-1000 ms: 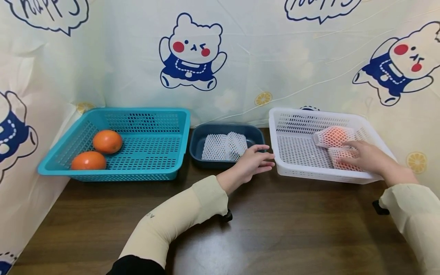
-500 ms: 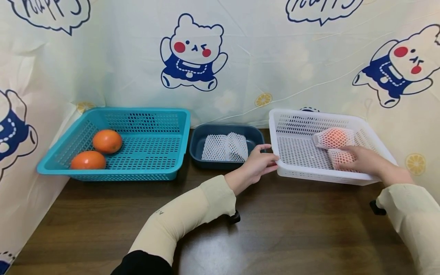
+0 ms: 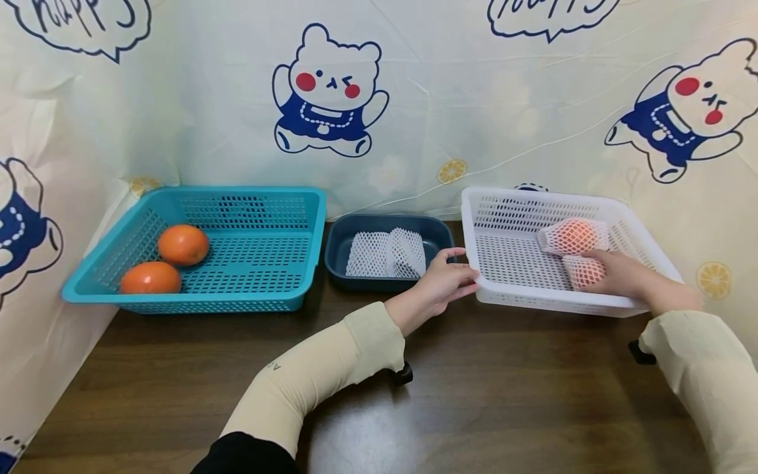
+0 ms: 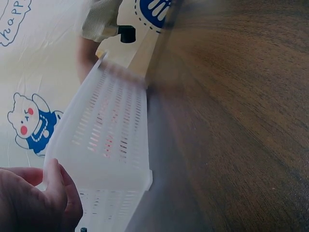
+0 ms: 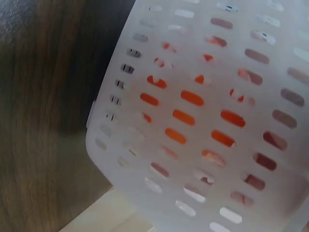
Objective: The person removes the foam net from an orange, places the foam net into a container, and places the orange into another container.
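My right hand [image 3: 624, 276] reaches into the white basket [image 3: 521, 299] and grips the nearer orange [image 3: 583, 272], which wears a white foam net sleeve. Just behind it lies a second sleeved orange [image 3: 574, 236]. My left hand [image 3: 444, 283] touches the basket's front left corner from outside, its fingers fairly straight; in the left wrist view its fingertips [image 4: 55, 166] are right at the rim. Through the slots of the basket wall [image 5: 270, 159], the right wrist view shows orange skin and bits of white netting; the right hand's fingers are mostly hidden there.
A dark blue tray [image 3: 337, 263] with white foam net sleeves [image 3: 385, 253] stands between the two baskets. At the left, a teal basket [image 3: 260, 299] holds two bare oranges [image 3: 183, 245]. A printed cloth [image 3: 426, 99] hangs behind the wooden table [image 3: 474, 395].
My left hand has moved right, up to the white basket's corner. The right hand's fingers have closed round the nearer sleeved orange, which has shifted slightly left.
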{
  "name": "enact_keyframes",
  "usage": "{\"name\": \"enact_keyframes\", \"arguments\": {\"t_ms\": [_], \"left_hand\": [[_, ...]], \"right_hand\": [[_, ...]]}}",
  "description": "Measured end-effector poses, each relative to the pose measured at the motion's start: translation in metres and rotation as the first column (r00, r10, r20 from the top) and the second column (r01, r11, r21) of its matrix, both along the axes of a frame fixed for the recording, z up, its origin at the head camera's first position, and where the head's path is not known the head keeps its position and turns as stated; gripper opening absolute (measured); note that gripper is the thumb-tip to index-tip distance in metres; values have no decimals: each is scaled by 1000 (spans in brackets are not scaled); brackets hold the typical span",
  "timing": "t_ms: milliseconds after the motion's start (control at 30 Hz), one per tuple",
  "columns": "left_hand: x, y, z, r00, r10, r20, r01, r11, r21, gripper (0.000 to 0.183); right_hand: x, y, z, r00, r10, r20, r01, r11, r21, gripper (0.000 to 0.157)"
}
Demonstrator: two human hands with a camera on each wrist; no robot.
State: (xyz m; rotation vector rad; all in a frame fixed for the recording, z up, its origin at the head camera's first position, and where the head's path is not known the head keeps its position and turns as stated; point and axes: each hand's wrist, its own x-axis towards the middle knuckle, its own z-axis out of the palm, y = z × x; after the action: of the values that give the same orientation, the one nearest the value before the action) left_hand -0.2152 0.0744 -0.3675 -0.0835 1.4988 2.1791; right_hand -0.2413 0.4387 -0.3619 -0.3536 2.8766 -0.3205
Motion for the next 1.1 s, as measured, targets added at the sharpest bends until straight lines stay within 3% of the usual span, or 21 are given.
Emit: {"name": "enact_keyframes", "arguments": {"t_ms": [367,800,1100], "left_hand": [[-1,0,0,1000,6,-4,-6,1000,8,54],[1,-2,0,1000,7,0,-7,1000,3,54],[0,-1,-1,1000,4,5,-4,1000,-1,53]], "right_hand": [[-1,-8,8,1000,-2,5,2,1000,23,75],[0,-11,9,998,55,-16,-54,998,30,65],[2,-12,15,997,71,-20,-70,997,38,72]]}}
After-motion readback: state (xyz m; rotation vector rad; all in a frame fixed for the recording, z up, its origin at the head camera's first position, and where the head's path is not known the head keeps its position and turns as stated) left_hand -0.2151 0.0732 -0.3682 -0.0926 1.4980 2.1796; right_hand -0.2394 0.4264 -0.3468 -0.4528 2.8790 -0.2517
